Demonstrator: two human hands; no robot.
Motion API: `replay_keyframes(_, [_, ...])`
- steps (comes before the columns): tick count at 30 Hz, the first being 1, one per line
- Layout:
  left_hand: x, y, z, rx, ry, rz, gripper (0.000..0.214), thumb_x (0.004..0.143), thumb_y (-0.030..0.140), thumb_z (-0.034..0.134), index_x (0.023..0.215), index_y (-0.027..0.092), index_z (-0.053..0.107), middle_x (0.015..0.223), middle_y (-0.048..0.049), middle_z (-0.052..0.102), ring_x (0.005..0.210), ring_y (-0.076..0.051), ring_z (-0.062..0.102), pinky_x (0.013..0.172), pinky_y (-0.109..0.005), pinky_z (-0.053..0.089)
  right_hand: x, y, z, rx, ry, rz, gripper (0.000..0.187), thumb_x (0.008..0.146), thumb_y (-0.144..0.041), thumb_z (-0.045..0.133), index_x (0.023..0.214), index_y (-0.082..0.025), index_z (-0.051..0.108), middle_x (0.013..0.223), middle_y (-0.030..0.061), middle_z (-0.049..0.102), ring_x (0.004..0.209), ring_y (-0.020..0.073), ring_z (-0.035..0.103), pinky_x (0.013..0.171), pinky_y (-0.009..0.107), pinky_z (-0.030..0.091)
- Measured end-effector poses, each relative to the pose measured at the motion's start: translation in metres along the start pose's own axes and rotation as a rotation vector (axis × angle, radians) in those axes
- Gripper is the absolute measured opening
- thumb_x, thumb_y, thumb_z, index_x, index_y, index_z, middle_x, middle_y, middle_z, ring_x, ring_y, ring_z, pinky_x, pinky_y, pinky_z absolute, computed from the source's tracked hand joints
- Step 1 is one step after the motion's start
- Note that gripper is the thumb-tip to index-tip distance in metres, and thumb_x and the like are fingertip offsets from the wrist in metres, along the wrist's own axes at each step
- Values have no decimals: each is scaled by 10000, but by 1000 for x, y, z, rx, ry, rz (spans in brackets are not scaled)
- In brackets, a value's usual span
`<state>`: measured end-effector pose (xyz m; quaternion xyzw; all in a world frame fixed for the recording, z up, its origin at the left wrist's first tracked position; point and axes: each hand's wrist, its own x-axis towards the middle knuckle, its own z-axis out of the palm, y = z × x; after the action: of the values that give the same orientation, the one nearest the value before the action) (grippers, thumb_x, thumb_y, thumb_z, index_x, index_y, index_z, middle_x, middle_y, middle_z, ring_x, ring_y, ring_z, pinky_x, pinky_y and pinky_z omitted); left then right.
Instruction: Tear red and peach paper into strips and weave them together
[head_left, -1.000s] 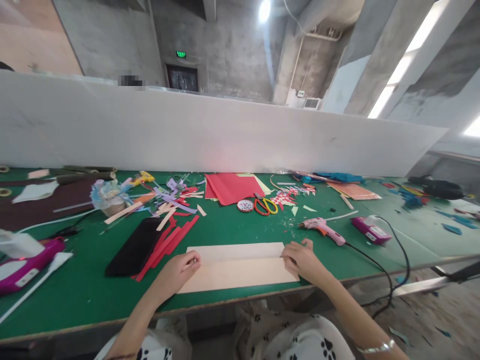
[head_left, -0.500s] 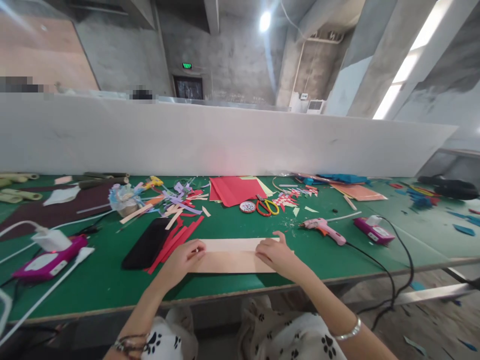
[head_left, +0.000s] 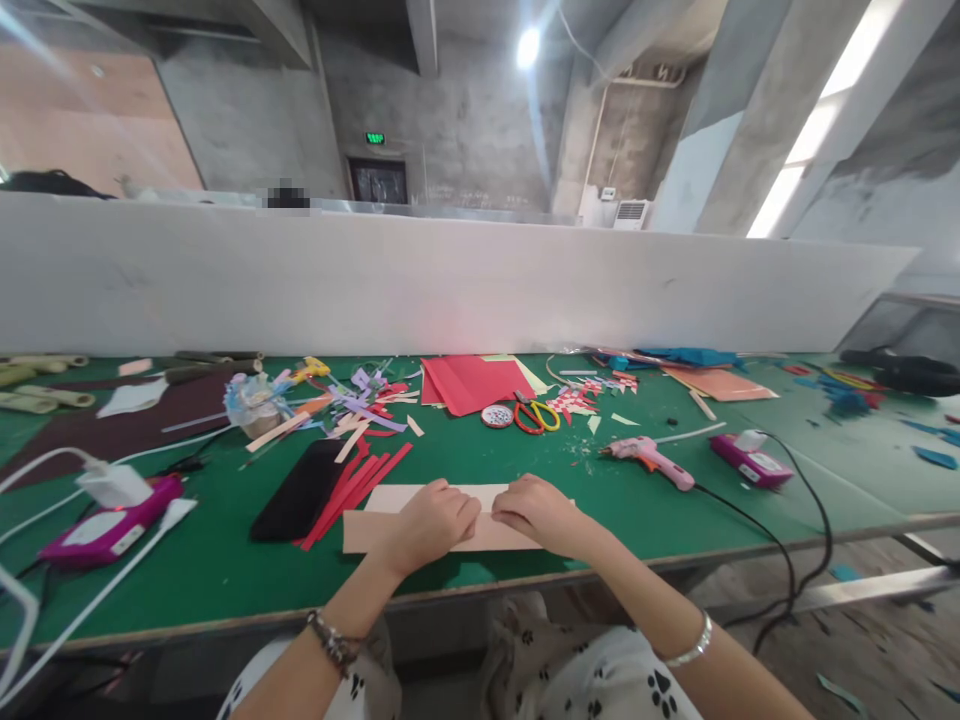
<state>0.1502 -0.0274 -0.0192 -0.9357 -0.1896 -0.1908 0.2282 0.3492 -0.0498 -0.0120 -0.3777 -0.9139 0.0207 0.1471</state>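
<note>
A peach sheet of paper [head_left: 366, 533] lies lengthwise near the table's front edge, with a lengthwise crease between its paler back strip and its darker front strip. My left hand [head_left: 435, 520] is closed on the paper near its middle, fingers bent at the crease. Close beside it, my right hand [head_left: 536, 512] pinches the paper at the same crease, its fingertips pointing left. Both hands cover the middle of the sheet, and the fingertips are partly hidden. Left of the paper lie red paper strips [head_left: 360, 492] and a black phone [head_left: 296, 492].
Scissors [head_left: 536, 412], a round tin [head_left: 496, 416] and red paper sheets [head_left: 476, 385] lie behind the hands. To the right are a pink glue gun [head_left: 651, 462] and a purple power strip [head_left: 750, 460] with cables. Another purple power strip [head_left: 112, 520] stands at left.
My left hand has moved right along the paper, from its left end to the middle, near my right hand. The right hand has shifted slightly left and its raised finger has curled in.
</note>
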Motion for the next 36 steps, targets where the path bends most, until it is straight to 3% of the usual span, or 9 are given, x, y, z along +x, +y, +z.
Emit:
replay_keyframes(11, [-54,-52,-12,47,-6,-22,262,847,102,350,627,187,464,550,7,528,509,-141,469,534,-281,287,-33,33,-23,59,-33,89,337,931,-279,332,758,-173,601,682,34,630,669,138,548,703,254,346])
replay_keyframes(15, [-86,-82,-26,201,4,-136,262,825,119,354,622,193,501,534,9,549,507,-133,487,549,-278,311,-48,43,-38,-13,64,135,339,936,-273,315,788,-177,604,736,38,648,711,149,556,700,264,349])
replay_keyframes(17, [-89,-86,-36,215,55,-252,264,829,146,359,615,195,506,518,13,545,500,-133,485,549,-274,321,-49,43,-41,-84,113,118,331,936,-272,321,791,-178,603,739,35,647,712,150,554,702,273,342])
replay_keyframes(19, [-77,-76,-46,211,134,-402,257,840,168,354,651,194,526,564,4,571,533,-139,499,565,-274,336,-43,34,-40,-180,149,69,319,932,-259,337,770,-177,599,703,27,629,684,143,541,714,282,331])
replay_keyframes(20, [-67,-67,-50,172,179,-407,243,850,179,351,703,189,544,616,-5,594,588,-144,525,604,-274,357,-38,28,-38,-235,175,45,310,930,-242,345,755,-177,594,675,22,611,666,137,528,726,285,326])
replay_keyframes(22, [-41,-43,-54,75,181,-276,211,863,290,393,891,160,556,789,-44,635,769,-177,564,706,-292,380,-29,13,-32,-351,206,-17,276,916,-193,370,737,-179,580,637,14,575,659,132,505,755,292,316])
replay_keyframes(24, [-20,-21,-53,41,81,-171,263,870,371,419,977,162,536,917,-64,635,884,-200,553,764,-317,363,-22,2,-27,-430,219,-84,234,897,-151,395,741,-181,568,634,11,555,674,134,488,772,293,310])
replay_keyframes(28, [-10,1,-37,68,-29,-15,252,907,190,375,690,185,501,582,17,561,594,-147,519,634,-307,313,-22,-5,-22,-455,216,-122,199,873,-129,421,727,-185,545,636,4,535,682,136,465,774,290,309])
replay_keyframes(36, [-9,6,-14,-18,-24,4,338,908,161,337,602,174,478,463,11,511,457,-134,472,546,-296,267,2,-21,6,-339,237,-176,181,811,-154,441,644,-187,504,589,-5,521,640,128,454,745,287,311])
